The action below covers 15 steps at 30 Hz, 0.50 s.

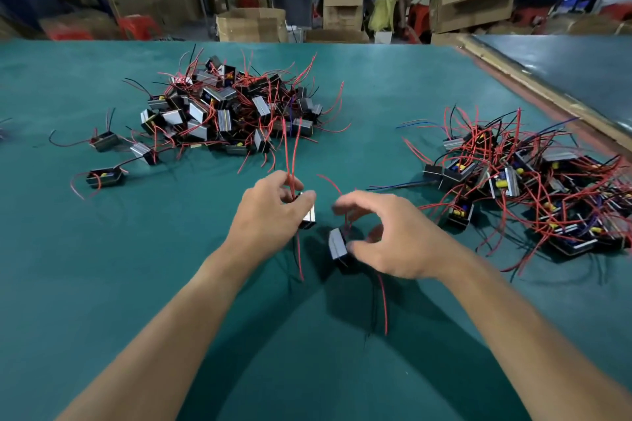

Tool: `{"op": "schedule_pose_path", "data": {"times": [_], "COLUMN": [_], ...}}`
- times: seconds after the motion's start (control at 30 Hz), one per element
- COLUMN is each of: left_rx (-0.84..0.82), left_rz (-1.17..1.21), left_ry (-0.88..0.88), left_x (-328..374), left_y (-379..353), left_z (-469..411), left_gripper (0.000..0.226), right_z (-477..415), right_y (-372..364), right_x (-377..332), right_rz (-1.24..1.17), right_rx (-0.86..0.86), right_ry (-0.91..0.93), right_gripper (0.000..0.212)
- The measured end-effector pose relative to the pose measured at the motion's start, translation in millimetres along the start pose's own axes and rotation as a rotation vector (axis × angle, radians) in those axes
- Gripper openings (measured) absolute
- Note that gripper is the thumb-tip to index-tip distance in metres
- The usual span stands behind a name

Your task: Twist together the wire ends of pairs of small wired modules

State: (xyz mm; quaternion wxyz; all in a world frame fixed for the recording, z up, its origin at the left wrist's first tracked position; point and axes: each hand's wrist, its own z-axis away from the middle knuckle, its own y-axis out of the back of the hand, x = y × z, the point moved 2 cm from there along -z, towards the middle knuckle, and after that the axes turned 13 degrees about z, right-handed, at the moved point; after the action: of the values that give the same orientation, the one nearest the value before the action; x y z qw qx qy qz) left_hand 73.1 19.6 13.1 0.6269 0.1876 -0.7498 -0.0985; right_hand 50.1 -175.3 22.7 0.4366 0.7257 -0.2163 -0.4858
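Note:
My left hand (pixel 273 208) grips a small black module (pixel 308 217) with a silver side, its red wires (pixel 290 154) rising up between the fingers. My right hand (pixel 386 236) curls around a second black and silver module (pixel 338 244), thumb against its side and fingers blurred above it among red wires. More red and black wires (pixel 383 297) hang down from both modules over the green table (pixel 102 267). The two modules are a short gap apart.
A large pile of modules with red wires (pixel 232 109) lies at the far left centre, with a few loose modules (pixel 104 177) beside it. Another tangled pile (pixel 533 188) lies to the right. Cardboard boxes and people are beyond the table's far edge.

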Motion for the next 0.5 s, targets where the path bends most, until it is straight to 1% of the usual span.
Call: {"op": "schedule_pose_path", "data": {"times": [0.1,0.17,0.23,0.37,0.4,0.47,0.5], "left_rx": [0.011,0.006,-0.023,-0.066,-0.056,-0.026,-0.013], "left_rz": [0.044,0.054,0.061,0.105,0.078,-0.018,-0.072], "left_ry": [0.020,0.019,0.022,0.057,0.052,0.035,0.034], "left_x": [-2.7,-4.5,-6.4,-8.0,-7.4,-5.1,-4.0], "left_y": [0.8,-0.7,-2.4,-2.9,-2.3,-0.5,0.4], "left_z": [-1.8,-1.7,-2.0,-2.3,-1.5,0.5,1.4], "left_gripper": [0.020,0.022,0.024,0.032,0.035,0.042,0.043], "right_z": [2.4,2.5,1.4,0.1,-0.2,-1.5,-2.3], "right_y": [-2.2,-3.9,-2.8,4.6,6.3,8.7,9.8], "right_x": [-7.6,-10.6,-9.3,-1.3,0.6,5.0,7.3], "right_rz": [0.087,0.103,0.122,0.211,0.233,0.270,0.267], "right_rx": [-0.125,-0.143,-0.094,0.003,0.024,0.084,0.121], "right_ry": [0.042,0.057,0.022,-0.071,-0.087,-0.135,-0.165], "right_gripper": [0.036,0.032,0.020,0.009,0.007,0.013,0.012]}}
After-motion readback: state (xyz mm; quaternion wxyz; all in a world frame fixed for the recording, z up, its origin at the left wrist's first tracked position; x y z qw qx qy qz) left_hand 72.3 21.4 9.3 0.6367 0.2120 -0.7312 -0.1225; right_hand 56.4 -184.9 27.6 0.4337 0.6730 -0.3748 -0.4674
